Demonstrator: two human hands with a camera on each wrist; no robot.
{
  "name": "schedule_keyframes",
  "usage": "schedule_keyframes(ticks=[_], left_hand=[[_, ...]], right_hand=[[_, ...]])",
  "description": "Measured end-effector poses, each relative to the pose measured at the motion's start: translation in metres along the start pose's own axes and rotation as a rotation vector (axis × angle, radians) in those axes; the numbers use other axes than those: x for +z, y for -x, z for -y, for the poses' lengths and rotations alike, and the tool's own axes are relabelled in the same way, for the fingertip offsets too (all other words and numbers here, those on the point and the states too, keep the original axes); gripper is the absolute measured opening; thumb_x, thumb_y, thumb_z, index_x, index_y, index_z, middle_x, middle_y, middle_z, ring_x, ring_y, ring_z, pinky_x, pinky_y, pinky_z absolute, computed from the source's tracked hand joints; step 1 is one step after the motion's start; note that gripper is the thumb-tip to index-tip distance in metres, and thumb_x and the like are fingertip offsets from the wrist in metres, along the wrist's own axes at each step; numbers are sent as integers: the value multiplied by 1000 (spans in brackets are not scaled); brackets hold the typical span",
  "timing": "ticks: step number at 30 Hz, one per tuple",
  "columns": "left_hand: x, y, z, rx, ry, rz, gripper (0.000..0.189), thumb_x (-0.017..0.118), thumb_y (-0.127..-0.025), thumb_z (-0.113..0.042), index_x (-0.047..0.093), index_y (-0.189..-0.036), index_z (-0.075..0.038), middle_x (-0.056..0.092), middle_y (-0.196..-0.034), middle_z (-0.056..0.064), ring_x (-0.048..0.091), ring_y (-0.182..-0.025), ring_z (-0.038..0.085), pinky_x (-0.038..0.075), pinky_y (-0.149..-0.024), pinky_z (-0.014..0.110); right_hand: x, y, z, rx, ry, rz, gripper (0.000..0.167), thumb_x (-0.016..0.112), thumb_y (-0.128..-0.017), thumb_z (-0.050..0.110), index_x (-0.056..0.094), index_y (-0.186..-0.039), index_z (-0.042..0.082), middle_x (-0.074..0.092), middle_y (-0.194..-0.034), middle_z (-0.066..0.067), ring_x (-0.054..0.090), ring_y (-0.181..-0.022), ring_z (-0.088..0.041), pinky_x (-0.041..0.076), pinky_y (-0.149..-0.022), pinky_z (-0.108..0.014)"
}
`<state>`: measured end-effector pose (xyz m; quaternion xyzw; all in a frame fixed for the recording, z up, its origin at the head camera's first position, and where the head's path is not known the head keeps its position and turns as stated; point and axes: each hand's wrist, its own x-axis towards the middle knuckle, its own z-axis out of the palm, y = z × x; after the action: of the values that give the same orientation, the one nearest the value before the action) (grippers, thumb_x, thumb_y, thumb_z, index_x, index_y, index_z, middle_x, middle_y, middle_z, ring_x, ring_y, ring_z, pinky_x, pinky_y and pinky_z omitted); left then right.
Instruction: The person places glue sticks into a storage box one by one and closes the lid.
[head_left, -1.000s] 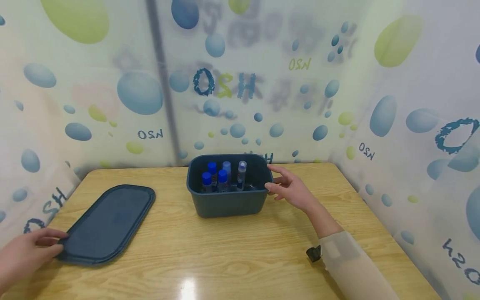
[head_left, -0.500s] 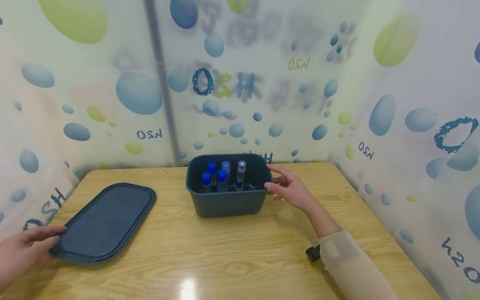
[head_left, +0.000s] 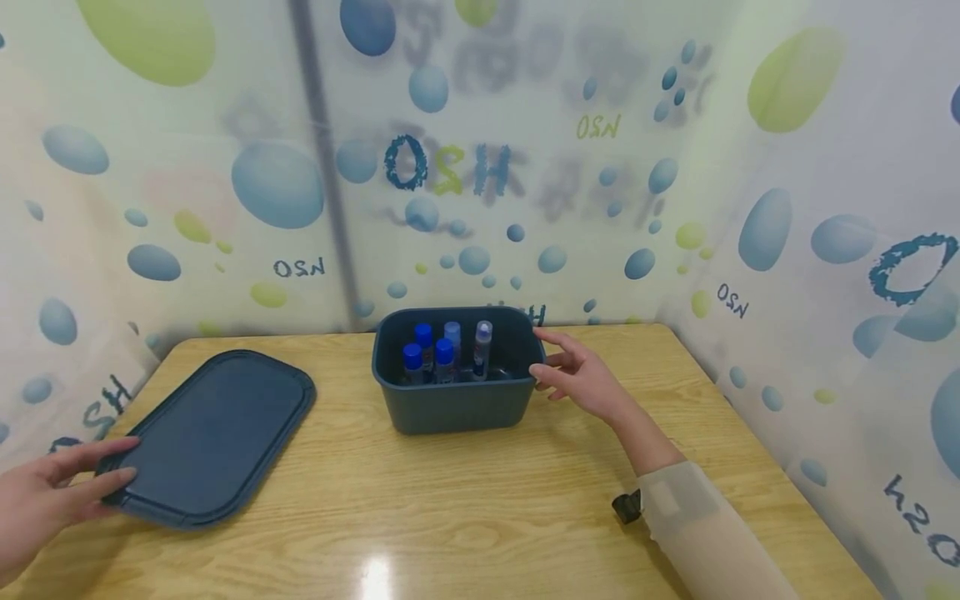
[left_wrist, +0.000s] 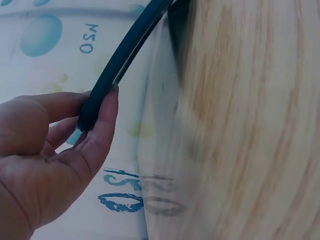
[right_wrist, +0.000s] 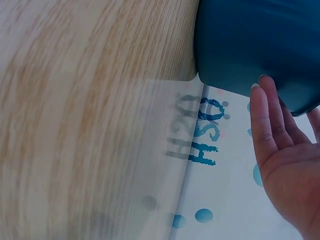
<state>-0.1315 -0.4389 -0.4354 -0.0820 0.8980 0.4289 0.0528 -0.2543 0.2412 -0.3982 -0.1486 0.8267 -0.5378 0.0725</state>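
In the head view, my left hand pinches the near left corner of a flat dark blue lid between thumb and fingers. The left wrist view shows the lid nearly edge-on, gripped at its end and slanting up off the wooden surface. A matching dark blue bin stands uncovered at the back middle. Several small clear bottles with blue caps stand inside, mostly in its left half. At the bin's right end is my right hand, thumb at the rim, its long fingers fairly straight against the side wall.
A wooden table carries everything. Patterned curtain walls enclose it at the back, left and right. A small black object sits at the right sleeve, over the table.
My left hand has raised the lid from the table and tilted it, shifting it slightly toward the back. My right hand and the bin have stayed put.
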Motion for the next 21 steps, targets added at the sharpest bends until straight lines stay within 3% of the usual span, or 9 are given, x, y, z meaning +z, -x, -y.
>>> schedule_keyframes(ticks=[3, 5, 10, 13, 14, 16, 18, 20, 21], left_hand=[[2, 0, -2, 36, -4, -5, 37, 54, -118, -26, 52, -152, -42, 24, -153, 48, 56, -81, -19, 66, -80, 34], [4, -1, -4, 69, -24, -27, 47, 52, -119, -26, 45, -165, -26, 15, -162, 48, 54, -82, -21, 66, -79, 33], [10, 2, -18, 114, -83, -100, 57, 52, -119, -22, 36, -170, -4, 1, -173, 44, 60, -84, -14, 65, -75, 31], [13, 2, -22, 155, -94, -154, 59, 53, -118, -18, 34, -171, -2, 11, -173, 42, 63, -83, -10, 64, -73, 28], [15, 2, -22, 170, -96, -180, 59, 54, -117, -18, 35, -172, -9, 25, -172, 33, 61, -84, -13, 63, -71, 28], [18, 2, -25, 210, -88, -225, 60, 55, -117, -15, 34, -174, -17, 38, -158, 25, 52, -82, -22, 62, -70, 24], [20, 3, -30, 236, -74, -262, 66, 57, -115, -11, 31, -175, -24, 47, -138, 17, 53, -81, -22, 62, -68, 25], [22, 3, -37, 247, -73, -290, 70, 58, -114, -9, 29, -175, -29, 50, -128, 8, 52, -81, -23, 62, -68, 24], [22, 4, -42, 251, -67, -293, 71, 59, -114, -8, 28, -176, -24, 49, -127, 17, 52, -81, -24, 62, -68, 24]], right_hand=[[0, 0, 0, -1, -7, 1, 69, 72, -108, 37, 43, -170, 29, 71, -139, -24, 77, -111, -39, 66, -87, -39], [0, 0, 0, -1, -9, 2, 69, 72, -108, 37, 42, -170, 29, 71, -139, -24, 77, -111, -39, 65, -87, -38], [0, 0, 0, 2, -13, 2, 69, 72, -108, 37, 42, -170, 29, 70, -141, -25, 76, -114, -44, 65, -87, -38], [1, 0, 0, 1, -17, 1, 69, 72, -109, 36, 42, -170, 29, 70, -142, -25, 75, -116, -48, 65, -87, -37], [1, 0, 0, 0, -16, 1, 69, 71, -109, 36, 42, -170, 29, 70, -142, -25, 74, -116, -48, 65, -87, -37], [1, 0, 0, -1, -14, 0, 68, 71, -109, 35, 42, -171, 29, 70, -142, -25, 75, -116, -47, 65, -87, -37], [1, 0, 0, -4, -9, 1, 68, 71, -109, 35, 42, -171, 29, 70, -141, -25, 75, -115, -46, 65, -86, -37], [0, 0, 0, -6, -6, 2, 68, 70, -109, 35, 41, -171, 28, 70, -141, -25, 76, -114, -45, 65, -86, -37], [0, 0, 0, -7, -2, 2, 68, 70, -109, 35, 41, -171, 28, 70, -141, -25, 76, -114, -45, 65, -86, -37]])
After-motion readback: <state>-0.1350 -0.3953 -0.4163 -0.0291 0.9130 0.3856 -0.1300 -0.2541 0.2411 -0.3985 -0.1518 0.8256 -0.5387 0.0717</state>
